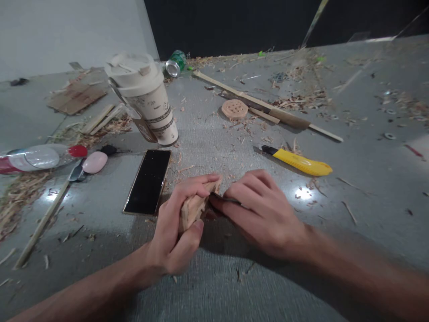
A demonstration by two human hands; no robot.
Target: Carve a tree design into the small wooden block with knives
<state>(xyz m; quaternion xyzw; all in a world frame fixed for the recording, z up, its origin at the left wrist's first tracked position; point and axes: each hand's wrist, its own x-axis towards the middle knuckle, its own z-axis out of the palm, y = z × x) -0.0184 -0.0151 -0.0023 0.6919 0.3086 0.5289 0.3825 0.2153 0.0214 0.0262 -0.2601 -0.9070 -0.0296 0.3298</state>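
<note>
My left hand is closed around a small pale block of wood, thumb below and fingers over the top. Pinched in my right hand is a thin, dark, bent sheet that looks like sandpaper. Its edge meets the right side of the block, where the right fingertips are partly hidden. A black-screened phone lies just left of my left hand. Beyond my right hand rests a yellow utility knife, its dark end pointing left.
A patterned lidded cup stands behind the phone. Farther back are a round carved wooden disc, a long wooden stick and a green can on its side. A plastic bottle lies at left. Wood shavings litter the grey surface.
</note>
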